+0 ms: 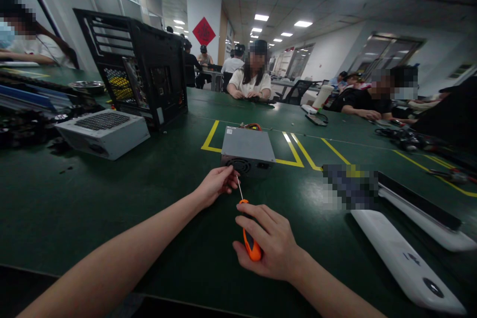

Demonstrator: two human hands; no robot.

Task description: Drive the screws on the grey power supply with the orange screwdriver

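One orange-handled screwdriver (249,231) is clasped in the right hand (270,246), its thin shaft aimed at the near face of one grey power supply unit (248,151) on the green table (112,194). The left hand (216,185) pinches its fingertips at the shaft's tip — just beside that face. A second power supply (102,131) lies well apart, beside one black computer case (137,67).

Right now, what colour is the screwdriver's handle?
Orange with a black patch; the screwdriver shows best in the head view, gripped by the right hand.
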